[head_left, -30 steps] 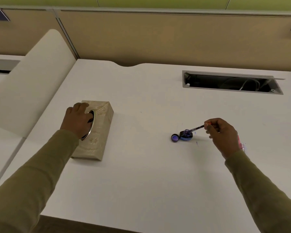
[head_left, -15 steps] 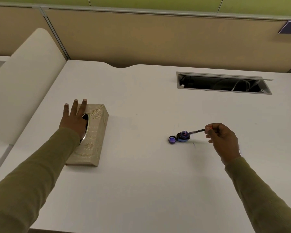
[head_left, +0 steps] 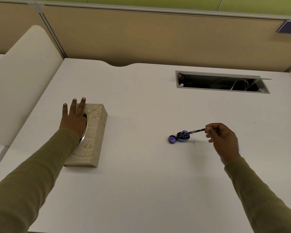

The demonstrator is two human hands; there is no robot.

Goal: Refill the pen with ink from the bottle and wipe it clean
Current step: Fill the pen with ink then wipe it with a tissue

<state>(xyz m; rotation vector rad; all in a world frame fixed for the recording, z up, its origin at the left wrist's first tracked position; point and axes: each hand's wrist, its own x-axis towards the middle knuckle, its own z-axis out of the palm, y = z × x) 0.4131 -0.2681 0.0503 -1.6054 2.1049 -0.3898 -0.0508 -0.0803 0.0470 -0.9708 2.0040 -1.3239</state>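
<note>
Presently the right hand [head_left: 223, 142] pinches the pen [head_left: 196, 131], tip in the open bottle [head_left: 183, 137] on the counter [head_left: 141, 182]. The left hand [head_left: 74, 120] lies flat, fingers [head_left: 74, 105] straight, on the box [head_left: 92, 140]. Levering the pen could tip the unheld bottle.

No words, brands or numbers can be read. A dark blue sign [head_left: 289, 27] is fixed to the partition [head_left: 158, 34] at the upper right. The white mark on it is cut off by the frame edge and cannot be made out. The tissue box [head_left: 92, 132] is embossed with leaf and flower patterns. Any label on the ink bottle [head_left: 184, 136] is too small to be told.
</note>
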